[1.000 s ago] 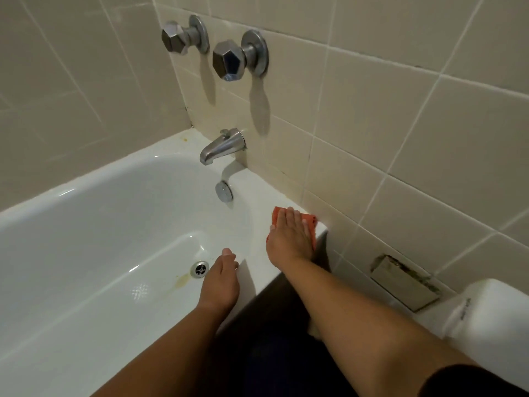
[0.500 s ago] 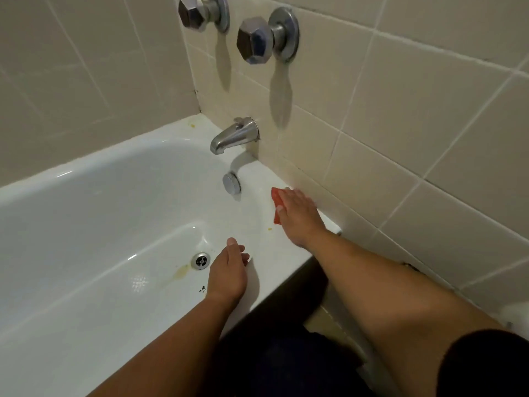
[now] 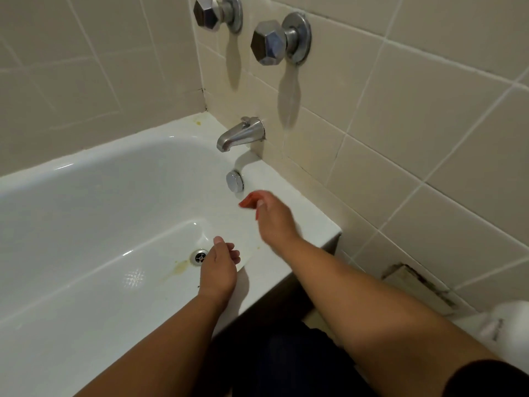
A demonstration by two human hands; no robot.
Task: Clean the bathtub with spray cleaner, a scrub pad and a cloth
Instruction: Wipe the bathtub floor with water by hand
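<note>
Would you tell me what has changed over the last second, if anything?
The right hand swept the orange pad from the near corner of the bathtub rim along it towards the overflow cap. The left hand stayed resting on the rim beside the drain.

Orange scrub pad point(image 3: 248, 202) mostly hidden under right hand point(image 3: 274, 217), against end wall of white bathtub point(image 3: 86, 196); tub floor yellow-stained.

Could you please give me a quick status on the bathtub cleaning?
Left hand empty, loosely curled, near drain. Right hand on orange pad at tub end rim, blurred, grip unclear. Yellow stain beside drain; nothing blocking.
</note>
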